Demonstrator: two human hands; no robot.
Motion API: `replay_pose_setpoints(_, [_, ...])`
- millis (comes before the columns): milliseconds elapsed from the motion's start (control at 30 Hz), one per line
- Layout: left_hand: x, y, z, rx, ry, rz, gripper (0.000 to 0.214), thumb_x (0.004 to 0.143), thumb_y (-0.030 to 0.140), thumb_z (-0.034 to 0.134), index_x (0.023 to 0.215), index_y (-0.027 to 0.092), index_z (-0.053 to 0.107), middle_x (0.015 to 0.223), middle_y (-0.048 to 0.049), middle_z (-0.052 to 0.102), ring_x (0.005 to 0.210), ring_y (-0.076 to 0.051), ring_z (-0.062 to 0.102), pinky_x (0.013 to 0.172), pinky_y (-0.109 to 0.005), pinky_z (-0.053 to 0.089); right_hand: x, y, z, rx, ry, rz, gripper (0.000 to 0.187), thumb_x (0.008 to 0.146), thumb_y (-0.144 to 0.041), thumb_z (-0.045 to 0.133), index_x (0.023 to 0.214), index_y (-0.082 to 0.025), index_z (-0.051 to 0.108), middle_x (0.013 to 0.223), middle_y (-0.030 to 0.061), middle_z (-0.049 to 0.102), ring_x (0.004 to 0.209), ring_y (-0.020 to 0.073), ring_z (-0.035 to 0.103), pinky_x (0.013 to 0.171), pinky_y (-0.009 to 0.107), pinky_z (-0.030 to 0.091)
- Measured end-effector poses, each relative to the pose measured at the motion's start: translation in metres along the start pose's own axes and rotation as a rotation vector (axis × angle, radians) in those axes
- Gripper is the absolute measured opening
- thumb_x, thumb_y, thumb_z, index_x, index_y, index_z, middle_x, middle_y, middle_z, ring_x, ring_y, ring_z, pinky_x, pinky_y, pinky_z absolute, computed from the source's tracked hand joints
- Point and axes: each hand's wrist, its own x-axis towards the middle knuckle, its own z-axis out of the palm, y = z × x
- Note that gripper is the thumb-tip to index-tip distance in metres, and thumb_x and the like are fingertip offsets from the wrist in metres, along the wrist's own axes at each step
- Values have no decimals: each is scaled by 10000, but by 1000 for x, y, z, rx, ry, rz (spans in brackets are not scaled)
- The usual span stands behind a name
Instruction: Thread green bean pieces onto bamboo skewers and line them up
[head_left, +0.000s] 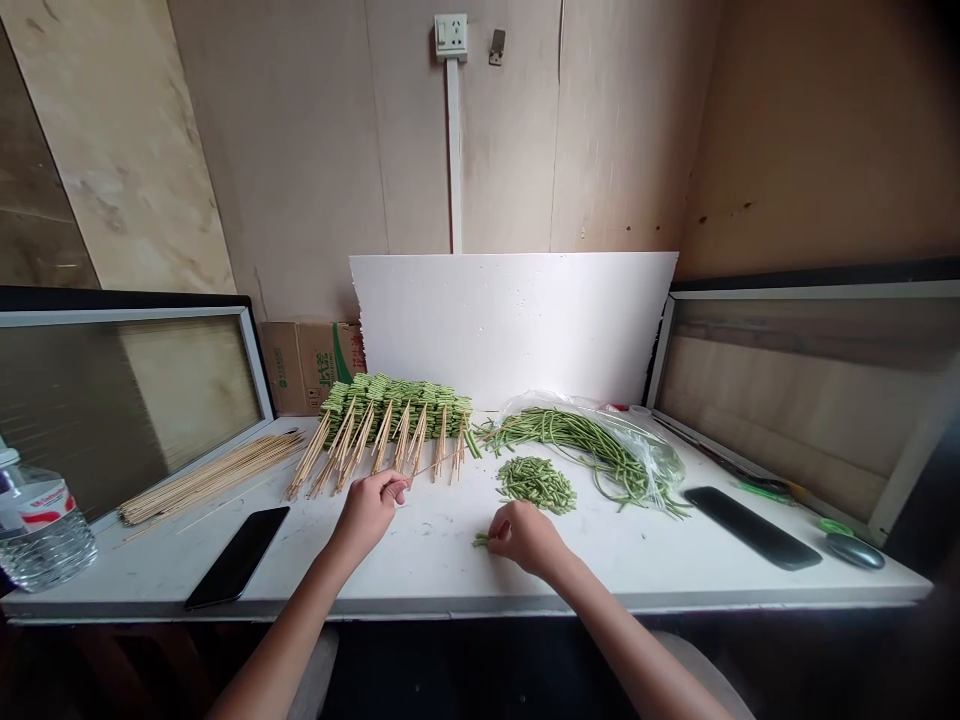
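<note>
My left hand [377, 497] is closed, its fingers pinching a thin bamboo skewer [433, 466] that points up and to the right. Low over the table's front part, my right hand [523, 537] has its fingers pressed round a few short green bean pieces [481, 540]; their far ends are hidden by the fingers. Just beyond that hand lies a heap of cut green bean pieces [537, 482]. Behind my left hand, skewered green beans [390, 395] are stacked in rows, with their bare stick ends [381, 440] toward me.
Long uncut beans [577, 433] spill from a clear plastic bag [660, 460]. Loose skewers [214, 480] and a black phone [238, 556] lie left, beside a water bottle [45, 525]. At right are a dark flat slab [752, 527] and a mouse [855, 550]. A white board [510, 325] stands behind.
</note>
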Motion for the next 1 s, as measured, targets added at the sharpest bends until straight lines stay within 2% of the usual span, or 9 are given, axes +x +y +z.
replay_pose_setpoints(133, [0, 2, -2, -10, 1, 8, 295, 948, 347, 487, 860, 197, 725, 738, -27, 722, 588, -173, 573, 610, -273, 406, 3, 5, 0, 73, 15, 4, 104, 701, -151, 802, 738, -244, 831, 782, 62, 805, 702, 248, 713, 603, 313, 473])
replay_pose_setpoints(267, [-1, 4, -2, -14, -3, 9, 300, 946, 354, 481, 867, 198, 725, 735, -28, 723, 588, -176, 581, 610, -274, 411, 11, 16, -13, 216, 138, -58, 93, 818, -274, 746, 803, -237, 830, 865, 82, 811, 807, 270, 730, 696, 355, 532])
replay_pose_setpoints(367, [-1, 6, -3, -23, -9, 17, 314, 947, 363, 477, 877, 194, 732, 740, -34, 728, 594, -177, 586, 609, -275, 416, 18, 28, -32, 471, 175, -44, 273, 848, -473, 734, 868, -213, 815, 922, 102, 811, 848, 269, 734, 741, 372, 554])
replay_pose_setpoints(500, [-1, 8, -3, -48, -40, 15, 327, 945, 382, 478, 879, 189, 734, 728, -36, 725, 588, -177, 582, 604, -274, 418, 23, 41, -56, 921, 191, 45, 468, 777, -645, 771, 970, -219, 782, 998, 86, 798, 928, 247, 721, 726, 319, 544])
replay_pose_setpoints(633, [-2, 9, -3, -58, -76, 19, 352, 953, 406, 475, 880, 182, 736, 731, -42, 721, 582, -174, 566, 594, -273, 414, 23, 45, -64, 1226, 203, 37, 433, 749, -611, 832, 977, -250, 764, 1042, 65, 777, 980, 232, 713, 737, 296, 560])
replay_pose_setpoints(800, [-2, 8, -4, -84, -121, 18, 357, 955, 411, 480, 885, 182, 746, 722, -39, 712, 595, -179, 582, 594, -271, 418, 26, 46, -62, 1465, 268, 20, 355, 741, -517, 881, 960, -276, 741, 1141, 56, 767, 1109, 257, 707, 830, 343, 609])
replay_pose_setpoints(1000, [-3, 13, -7, -95, -151, 3, 378, 959, 438, 483, 879, 179, 746, 727, -51, 712, 616, -190, 588, 610, -280, 425, 27, 49, -60, 1608, 290, -24, 375, 706, -389, 937, 1020, -298, 753, 1032, 2, 758, 905, 162, 711, 735, 253, 595])
